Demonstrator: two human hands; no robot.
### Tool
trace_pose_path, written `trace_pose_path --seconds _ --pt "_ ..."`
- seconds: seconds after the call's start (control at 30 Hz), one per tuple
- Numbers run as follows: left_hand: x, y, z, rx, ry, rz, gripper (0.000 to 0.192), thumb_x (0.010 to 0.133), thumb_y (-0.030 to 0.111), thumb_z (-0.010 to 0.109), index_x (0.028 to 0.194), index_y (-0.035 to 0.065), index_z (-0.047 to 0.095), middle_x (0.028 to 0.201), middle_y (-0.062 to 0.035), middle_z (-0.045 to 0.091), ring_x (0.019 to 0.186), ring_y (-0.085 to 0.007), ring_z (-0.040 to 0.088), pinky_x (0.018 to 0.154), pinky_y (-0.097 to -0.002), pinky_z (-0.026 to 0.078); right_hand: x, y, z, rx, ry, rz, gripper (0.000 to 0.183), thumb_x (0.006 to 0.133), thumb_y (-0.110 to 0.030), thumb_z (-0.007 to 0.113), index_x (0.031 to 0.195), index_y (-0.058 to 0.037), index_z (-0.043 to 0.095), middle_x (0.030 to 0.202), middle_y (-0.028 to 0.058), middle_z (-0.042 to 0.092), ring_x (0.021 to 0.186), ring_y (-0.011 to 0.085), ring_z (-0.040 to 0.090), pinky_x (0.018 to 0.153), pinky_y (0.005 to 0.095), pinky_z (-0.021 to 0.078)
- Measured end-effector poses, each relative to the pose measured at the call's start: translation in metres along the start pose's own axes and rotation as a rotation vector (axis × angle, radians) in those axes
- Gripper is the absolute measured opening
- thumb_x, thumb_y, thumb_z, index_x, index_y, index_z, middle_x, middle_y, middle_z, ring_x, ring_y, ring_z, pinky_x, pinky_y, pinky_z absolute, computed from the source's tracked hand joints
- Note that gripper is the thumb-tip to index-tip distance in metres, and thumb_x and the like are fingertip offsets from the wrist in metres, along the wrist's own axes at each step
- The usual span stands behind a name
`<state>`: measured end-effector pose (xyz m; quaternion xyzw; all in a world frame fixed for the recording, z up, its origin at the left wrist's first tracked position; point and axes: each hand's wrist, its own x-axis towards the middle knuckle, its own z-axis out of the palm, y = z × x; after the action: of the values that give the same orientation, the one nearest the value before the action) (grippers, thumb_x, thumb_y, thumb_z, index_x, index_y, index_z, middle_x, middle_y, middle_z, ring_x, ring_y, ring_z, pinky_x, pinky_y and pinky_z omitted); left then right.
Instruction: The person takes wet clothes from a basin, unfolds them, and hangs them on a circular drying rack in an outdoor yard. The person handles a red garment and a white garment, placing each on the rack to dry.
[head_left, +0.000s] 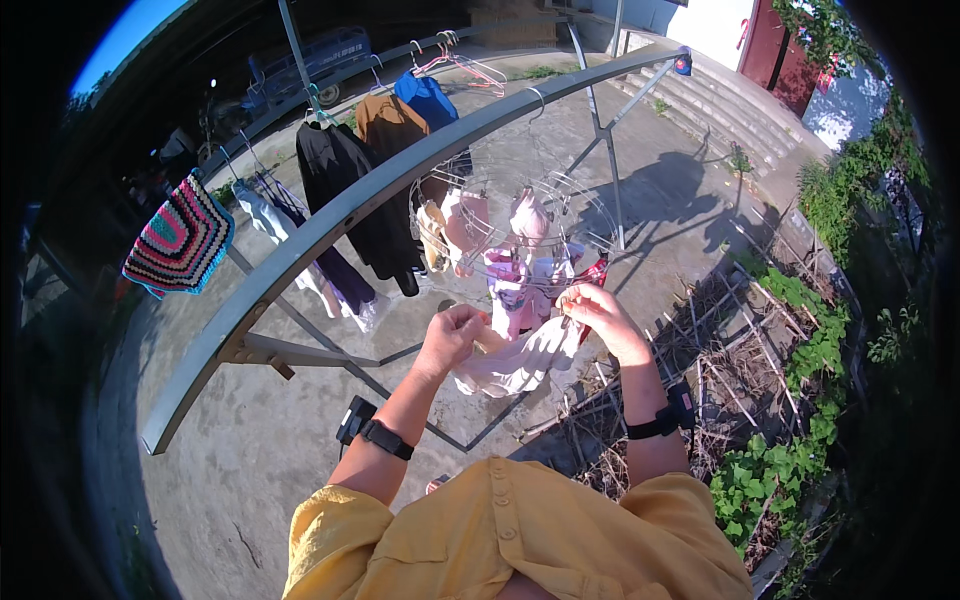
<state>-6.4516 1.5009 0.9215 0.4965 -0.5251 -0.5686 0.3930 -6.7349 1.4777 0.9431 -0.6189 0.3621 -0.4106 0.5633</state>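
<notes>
A pale, thin cloth garment (517, 365) hangs between my two hands, below the near edge of a round wire clip hanger (480, 259). My left hand (454, 337) pinches its left end with closed fingers. At its right end, my right hand (598, 313) grips the cloth close to the hanger's rim; whether a clip holds it there is hard to tell. Small items hang from the hanger: a cream cloth (433, 232), a pink cloth (465, 217), a light pink piece (530, 217), a purple and white patterned piece (508, 292) and a red one (596, 271).
A curved metal rail (405, 165) arches across in front of me. Behind it hang a black garment (337, 172), a brown one (390, 124), a blue one (426, 97) and a striped crocheted piece (180, 240). Sticks and leafy plants (757, 472) lie at right, concrete steps (720, 112) beyond.
</notes>
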Motion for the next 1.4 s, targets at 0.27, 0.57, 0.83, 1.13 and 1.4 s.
trace_pose_path --seconds 0.27,0.57,0.83,1.13,1.4 --pt "0.005 0.004 -0.002 -0.174 0.118 0.127 0.037 0.091 0.026 0.067 0.121 0.0055 0.060 0.073 0.0063 0.054 0.054 -0.0017 0.038 0.047 -0.0186 0.029 -0.006 0.016 -0.026 0.085 0.132 -0.024 0.015 0.092 -0.015 0.062 0.100 -0.0022 0.061 0.083 -0.0021 0.059 0.071 0.0052 0.052 0.064 0.0203 0.0417" --pt "0.004 0.026 0.007 -0.351 -0.233 0.092 0.041 0.090 0.027 0.066 0.120 0.0014 0.057 0.078 0.0043 0.055 0.059 -0.0025 0.043 0.052 -0.0174 0.033 -0.002 0.030 -0.037 0.122 0.302 -0.021 0.017 0.091 -0.016 0.065 0.099 -0.0019 0.063 0.079 -0.0021 0.059 0.067 0.0048 0.052 0.060 0.0197 0.0404" --pt "0.014 0.015 0.017 -0.280 -0.178 0.109 0.017 0.091 0.023 0.068 0.092 0.0070 0.063 0.070 0.0071 0.055 0.060 -0.0019 0.048 0.052 -0.0202 0.036 0.003 0.044 -0.044 0.048 0.385 0.036 0.014 0.092 -0.015 0.064 0.097 -0.0018 0.063 0.080 -0.0031 0.058 0.067 0.0051 0.053 0.060 0.0205 0.0412" --pt "0.030 -0.021 0.042 -0.104 -0.034 0.113 0.022 0.089 0.023 0.072 0.081 0.0046 0.062 0.063 0.0053 0.053 0.054 -0.0032 0.044 0.046 -0.0216 0.032 -0.009 0.031 0.034 -0.461 0.549 0.004 0.022 0.087 -0.021 0.071 0.082 -0.0028 0.060 0.067 -0.0009 0.054 0.063 0.0068 0.048 0.058 0.0254 0.0413" --pt "0.029 -0.004 0.052 -0.055 -0.072 0.192 0.023 0.090 0.025 0.070 0.094 0.0026 0.066 0.063 0.0038 0.054 0.051 -0.0040 0.044 0.045 -0.0219 0.033 0.031 0.032 0.063 -0.150 0.240 -0.009 0.020 0.091 -0.012 0.064 0.106 0.0000 0.064 0.091 0.0002 0.063 0.083 0.0071 0.058 0.073 0.0218 0.0466"
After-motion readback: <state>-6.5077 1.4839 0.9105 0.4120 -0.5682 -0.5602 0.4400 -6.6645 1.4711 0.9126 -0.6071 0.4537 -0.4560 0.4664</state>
